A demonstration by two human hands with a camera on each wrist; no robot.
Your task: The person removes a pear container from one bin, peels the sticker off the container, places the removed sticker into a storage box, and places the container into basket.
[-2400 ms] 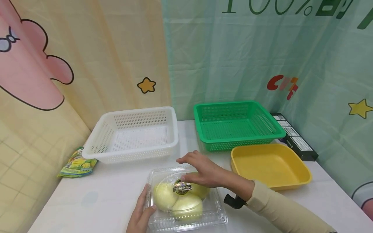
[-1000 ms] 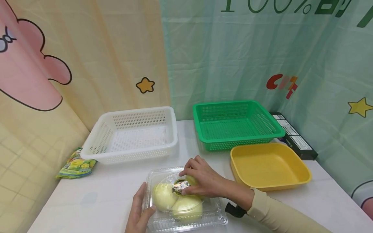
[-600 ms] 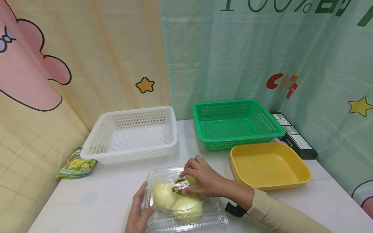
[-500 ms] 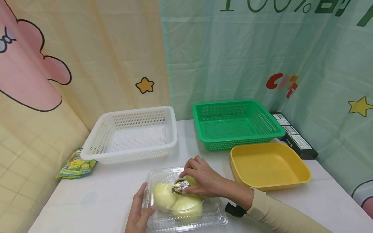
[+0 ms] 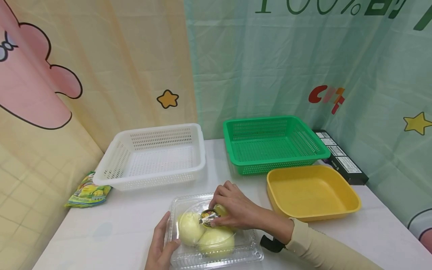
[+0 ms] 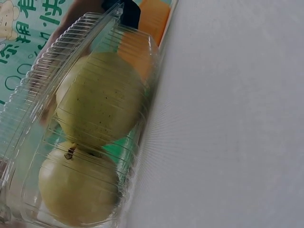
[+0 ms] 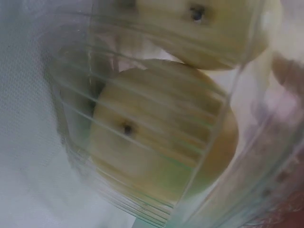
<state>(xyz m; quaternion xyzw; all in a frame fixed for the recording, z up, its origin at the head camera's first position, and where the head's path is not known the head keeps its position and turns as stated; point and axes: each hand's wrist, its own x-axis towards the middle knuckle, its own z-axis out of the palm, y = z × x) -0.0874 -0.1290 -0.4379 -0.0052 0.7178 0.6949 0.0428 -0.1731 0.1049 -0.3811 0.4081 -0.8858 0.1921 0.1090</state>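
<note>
A clear plastic clamshell box (image 5: 244,255) with several pale yellow-green pears (image 5: 216,242) inside sits on the table at the front. The left hand (image 5: 161,243) grips its left side, thumb at the front corner. On top of the lid is a round dark label (image 5: 206,217) with shiny print. Thumb and bent fingers of the right hand (image 5: 236,208) pinch at the label's right edge and partly cover one fruit. Through the wall, the left wrist view shows a speckled pear (image 6: 102,99); the right wrist view shows another pear (image 7: 161,147), blurred.
Behind the box stand a white basket (image 5: 152,175) and a green basket (image 5: 276,165). A yellow tray (image 5: 314,193) is to the right, beside a black box (image 5: 351,172) with white labels. At the left edge lies a yellow-green packet (image 5: 89,191).
The right hand has come down from over the lid to the label, its spread fingers drawing in. The label's shine has just shifted. The left hand and clamshell box have hardly moved.
</note>
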